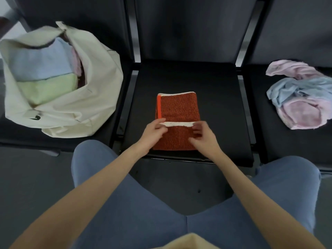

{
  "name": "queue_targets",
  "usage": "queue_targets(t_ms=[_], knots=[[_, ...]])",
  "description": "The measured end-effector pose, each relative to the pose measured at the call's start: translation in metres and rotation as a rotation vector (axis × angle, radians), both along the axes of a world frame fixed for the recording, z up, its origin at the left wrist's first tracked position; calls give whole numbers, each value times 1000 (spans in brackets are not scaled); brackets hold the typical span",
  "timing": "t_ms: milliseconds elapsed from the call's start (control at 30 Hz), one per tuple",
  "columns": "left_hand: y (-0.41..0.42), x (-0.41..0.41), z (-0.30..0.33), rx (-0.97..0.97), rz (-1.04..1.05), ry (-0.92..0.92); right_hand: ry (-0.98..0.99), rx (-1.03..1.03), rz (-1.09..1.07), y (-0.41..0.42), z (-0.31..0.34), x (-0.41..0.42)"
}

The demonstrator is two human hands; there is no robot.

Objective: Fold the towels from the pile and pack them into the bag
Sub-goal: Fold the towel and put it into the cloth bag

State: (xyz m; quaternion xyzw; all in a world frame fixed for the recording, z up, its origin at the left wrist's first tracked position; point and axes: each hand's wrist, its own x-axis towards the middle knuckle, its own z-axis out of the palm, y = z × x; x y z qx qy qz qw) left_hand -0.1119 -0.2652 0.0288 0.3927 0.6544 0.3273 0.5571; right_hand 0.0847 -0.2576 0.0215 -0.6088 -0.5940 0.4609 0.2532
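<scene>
Three black padded seats (188,83) in a row, dark backrests behind, narrow gaps with metal rails between the cushions. Grey floor below, pale floor at the far upper left corner. Knees in blue trousers in front of the middle seat.

On the middle seat, a rust towel (177,114) with an orange strip on its left side and a cream hem. Near half already doubled over, the cream edge lying across the middle. Left hand (154,132) pinching that cream edge at its left end, thumb above, fingers curled on the cloth. Right hand (203,134) pinching the same edge at its right end, fingers bent; somewhat blurred, so exact finger contact hard to tell.

Bare black cushion beyond the hands and to both sides of the towel; more free room to the right of the right hand than to the left of the left hand. Front edge of the seat just under the wrists.

Far left of the left hand, on the next seat, a cream bag (86,97), open, with blue, green and pink folded towels inside. Far right of the right hand, on the third seat, a loose pile (300,97) of pink and blue towels, well apart from the rust towel.
</scene>
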Motion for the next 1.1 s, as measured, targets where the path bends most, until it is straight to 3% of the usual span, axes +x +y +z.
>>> queue_targets(t_ms=[100, 200, 267, 400, 533, 733, 933, 1100], knots=[[-12, -15, -14, 271, -518, 563, -292, 183, 422, 2, -8, 11], [-19, -22, -22, 449, -839, 946, -646, 236, 687, 4, -19, 16], [-18, -22, -26, 489, -907, 1083, -802, 257, 702, 5, -23, 14], [-9, -19, -29, 508, -915, 1127, -864, 343, 630, 9, -22, 9], [-7, -20, -20, 464, -837, 1002, -797, 364, 599, 14, -18, 13], [-22, -23, 16, 282, -591, 456, -540, 59, 545, 19, 23, 32], [-8, -29, 5, 123, -130, 131, -17, -204, 176, 39, 32, 35], [9, -23, -15, 81, 241, 14, 192, -220, -106, 45, 5, 24]])
